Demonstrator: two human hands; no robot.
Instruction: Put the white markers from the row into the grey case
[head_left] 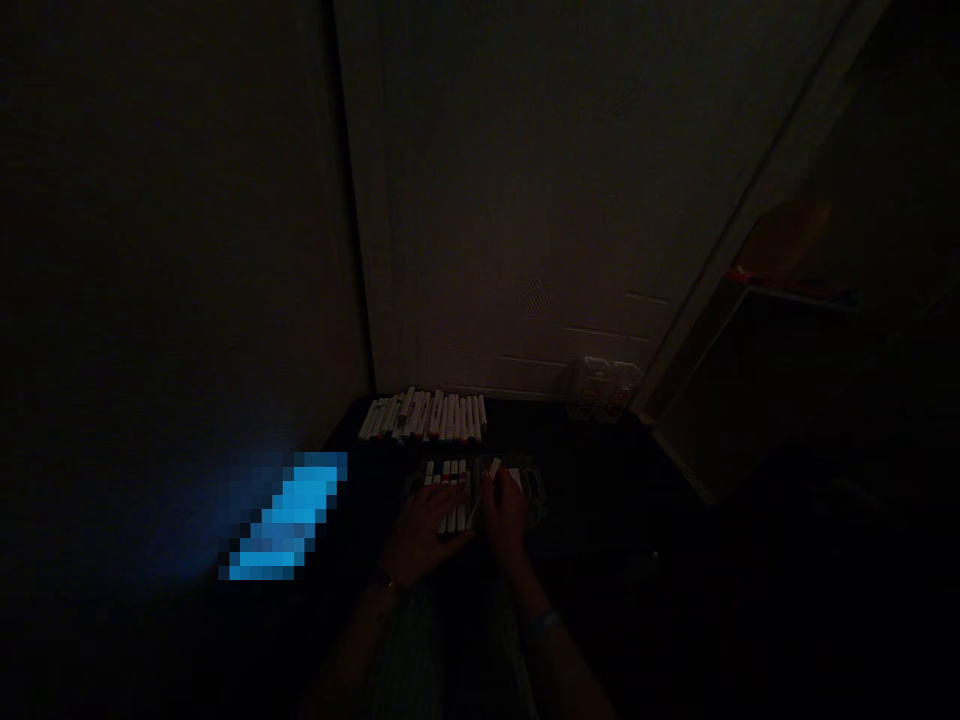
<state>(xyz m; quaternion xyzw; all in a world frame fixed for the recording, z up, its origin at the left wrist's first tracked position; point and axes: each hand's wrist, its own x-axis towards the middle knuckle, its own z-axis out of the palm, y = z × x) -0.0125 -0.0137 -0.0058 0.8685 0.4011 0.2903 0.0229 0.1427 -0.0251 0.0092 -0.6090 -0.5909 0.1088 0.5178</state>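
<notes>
In dim light a clear plastic case (535, 488) lies unfolded on the dark table. White markers (452, 517) stand side by side in its left half. My left hand (421, 522) rests flat over these markers, its fingers stretched and the thumb out to the right. Over the middle and right half of the case, my right hand (507, 512) is closed around a white marker (495, 466), whose upper end sticks out above the fingers. A pale piece beside that hand is too dark to make out.
Behind the case, many loose white markers (427, 415) lie in a row near the wall. A lit screen (289, 515), blurred into blue blocks, is at the left. Clear packaging (606, 390) leans at the back right. An orange item (787, 240) sits farther right.
</notes>
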